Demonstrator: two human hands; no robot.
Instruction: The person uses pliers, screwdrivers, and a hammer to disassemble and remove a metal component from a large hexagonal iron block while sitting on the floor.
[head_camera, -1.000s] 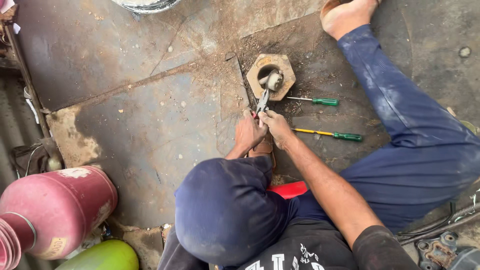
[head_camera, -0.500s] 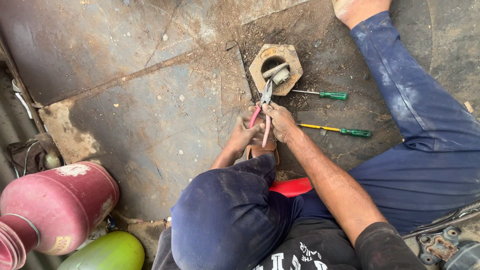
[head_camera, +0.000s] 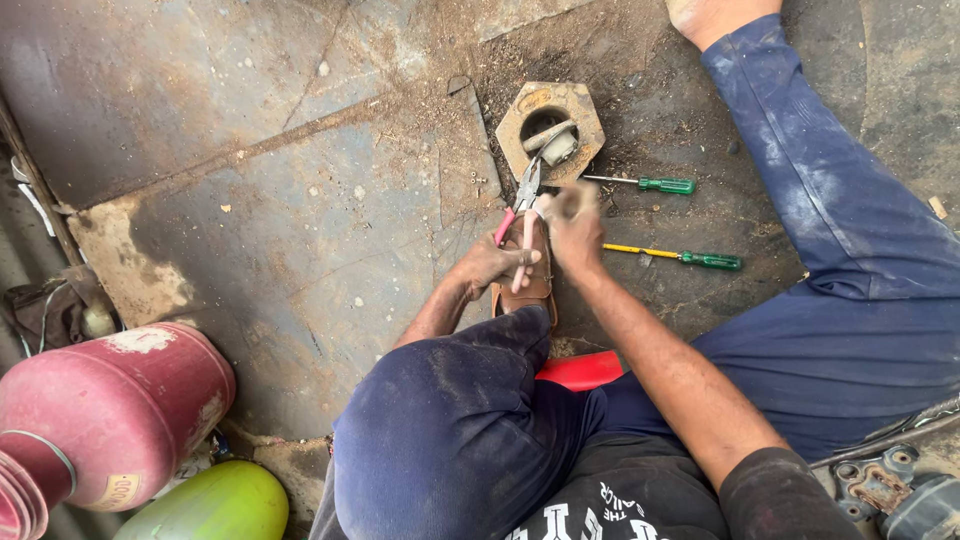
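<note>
The left hand (head_camera: 495, 265) grasps the pink-handled pliers (head_camera: 522, 200), whose tips reach the hexagonal metal block (head_camera: 550, 128) just beyond the fingers. The right hand (head_camera: 572, 225) is blurred; I cannot tell its grip. Two green-handled screwdrivers (head_camera: 690, 258) lie just right of it on the gritty metal floor (head_camera: 250, 200). A red cylinder (head_camera: 110, 420) stands well apart, behind-left.

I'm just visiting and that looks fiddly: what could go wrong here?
The pliers might slip off the small metal part in the hexagonal block, jolting the left hand. The right hand sits close to the plier tips. The two green-handled screwdrivers lie loose nearby and could roll.
</note>
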